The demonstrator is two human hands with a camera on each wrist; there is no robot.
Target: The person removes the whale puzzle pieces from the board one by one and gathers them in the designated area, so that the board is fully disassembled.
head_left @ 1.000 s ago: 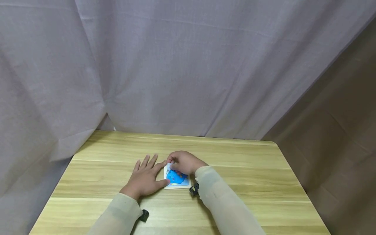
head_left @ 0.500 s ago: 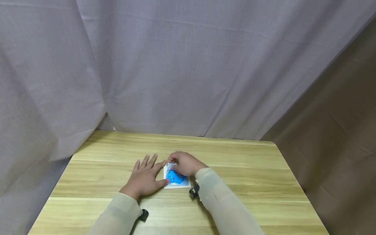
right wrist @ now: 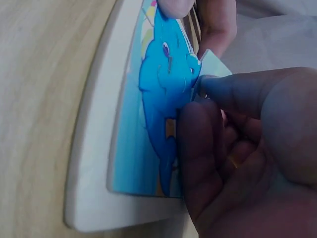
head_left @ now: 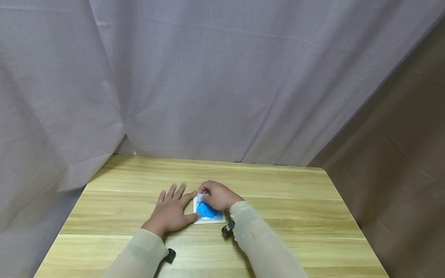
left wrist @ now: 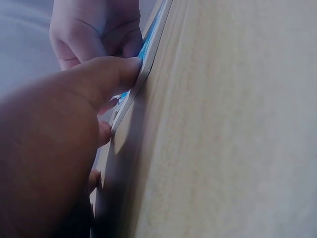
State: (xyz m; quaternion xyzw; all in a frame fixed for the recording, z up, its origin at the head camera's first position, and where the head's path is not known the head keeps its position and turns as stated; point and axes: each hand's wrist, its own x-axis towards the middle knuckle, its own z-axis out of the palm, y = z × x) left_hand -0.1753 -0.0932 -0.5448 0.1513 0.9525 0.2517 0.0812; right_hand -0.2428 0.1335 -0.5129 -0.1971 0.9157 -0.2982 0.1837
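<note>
A small white-bordered board with a blue dolphin picture lies on the table, between the two hands. Spread fingers mark the left hand, palm down at the board's left; its thumb presses the lower left edge and its index fingertip is at the top left corner. Over the board's upper part, the right hand pinches a light blue piece between thumb and finger, tilted up from the picture in the right wrist view. Right-hand fingers cover part of the picture. A small brown gap shows beside the dolphin's body.
The wood-grain table extends around the board on every side. Grey cloth hangs along its back edge, and a darker brown cloth hangs at the right. Black devices are strapped at both wrists.
The right hand's wrist has shifted slightly toward the table's front, its fingers still at the board's upper part. The left hand has stayed in place.
</note>
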